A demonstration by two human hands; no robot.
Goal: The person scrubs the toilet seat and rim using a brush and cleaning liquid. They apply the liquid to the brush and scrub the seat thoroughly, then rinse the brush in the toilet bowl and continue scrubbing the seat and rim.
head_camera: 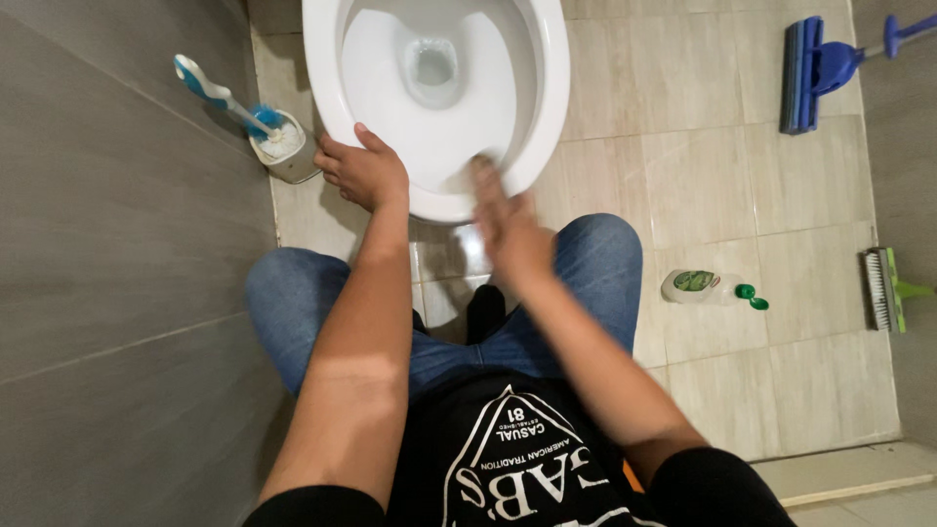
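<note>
1. I see my left hand (363, 171) clamped over the outer rim of the white toilet bowl (547, 88), fingers curled round the edge, bracing.
2. My right hand (508, 229) is blurred; its fingertips reach over the front rim into the bowl. I cannot tell whether it is closed on a cloth or flat and empty.
3. The bowl sits on the tiled floor just ahead of my knees. I judge it heavy, rigid and fixed, its glazed surface slippery when wet; the rounded rim is the only sound hold.
4. Nearby: a toilet brush (220, 98) in its holder at left, a green-capped bottle (698, 286) lying at right.
</note>
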